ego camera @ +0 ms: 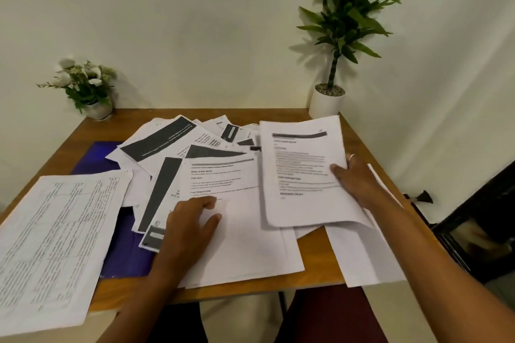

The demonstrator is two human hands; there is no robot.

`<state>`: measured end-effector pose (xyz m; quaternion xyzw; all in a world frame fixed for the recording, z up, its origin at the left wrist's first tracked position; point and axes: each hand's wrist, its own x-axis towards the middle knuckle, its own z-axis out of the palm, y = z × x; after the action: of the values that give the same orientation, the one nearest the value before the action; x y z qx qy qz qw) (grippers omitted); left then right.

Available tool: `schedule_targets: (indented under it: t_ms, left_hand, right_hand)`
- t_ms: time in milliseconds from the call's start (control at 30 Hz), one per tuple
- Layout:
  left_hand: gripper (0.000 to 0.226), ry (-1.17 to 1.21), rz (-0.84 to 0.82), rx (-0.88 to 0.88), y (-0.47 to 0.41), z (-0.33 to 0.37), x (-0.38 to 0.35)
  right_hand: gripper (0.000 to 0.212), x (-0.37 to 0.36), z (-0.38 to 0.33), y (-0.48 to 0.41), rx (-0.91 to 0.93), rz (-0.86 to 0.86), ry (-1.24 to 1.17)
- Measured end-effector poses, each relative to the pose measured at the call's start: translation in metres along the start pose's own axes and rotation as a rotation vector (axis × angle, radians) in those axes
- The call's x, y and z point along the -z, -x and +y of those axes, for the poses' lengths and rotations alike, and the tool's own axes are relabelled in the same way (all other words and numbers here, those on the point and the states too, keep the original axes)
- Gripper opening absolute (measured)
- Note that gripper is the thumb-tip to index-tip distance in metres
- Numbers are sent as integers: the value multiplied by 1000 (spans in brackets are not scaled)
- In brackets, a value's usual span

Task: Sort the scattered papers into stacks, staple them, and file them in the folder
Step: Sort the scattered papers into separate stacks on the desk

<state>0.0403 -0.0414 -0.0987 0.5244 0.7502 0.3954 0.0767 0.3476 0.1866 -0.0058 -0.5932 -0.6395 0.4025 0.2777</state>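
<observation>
Head view: R hand (359,181) pinches sheet bundle (301,170) at right, thumb on top, prob. a stack being gathered. L hand (189,220) lies flat, fingers loose, pinning centre sheet (245,245) so it won't slide. Near left, purple folder (125,253) half-buried under scattered papers (172,142).

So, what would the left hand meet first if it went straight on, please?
The left hand would likely slide up the printed sheet, then meet the stack the right hand holds; depth unclear.

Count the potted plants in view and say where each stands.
2. A small white-flowered plant at the table's far left corner; a tall leafy plant at its far right corner. None appears hidden.
</observation>
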Motion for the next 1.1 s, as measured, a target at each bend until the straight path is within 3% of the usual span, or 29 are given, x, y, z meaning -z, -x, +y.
schedule_targets:
  t_ms: [167,333,533,700,767,867,1100]
  left_hand:
    - [19,-71,1,-38,-2,-2,0]
    - [11,-92,-24,-33,-3,-1,0]
    - [7,-59,-2,-13,-4,-2,-2]
    - [15,-46,9,-12,-5,0,-2]
    - [14,-37,1,-16,-5,1,-1]
    - [19,-48,-2,-21,-5,-1,0]
    - [15,-78,-4,-40,-7,-1,-1]
  right_hand:
    - [29,42,-4,-61,26,113,84]
    - [30,52,11,-107,-49,52,109]
    - [25,44,17,-141,-11,61,223]
    - [47,40,23,-165,4,108,290]
    - [54,35,16,-161,-17,215,367]
    - [48,22,1,-140,78,363,452]
    - [21,-47,-20,-45,288,207,159]
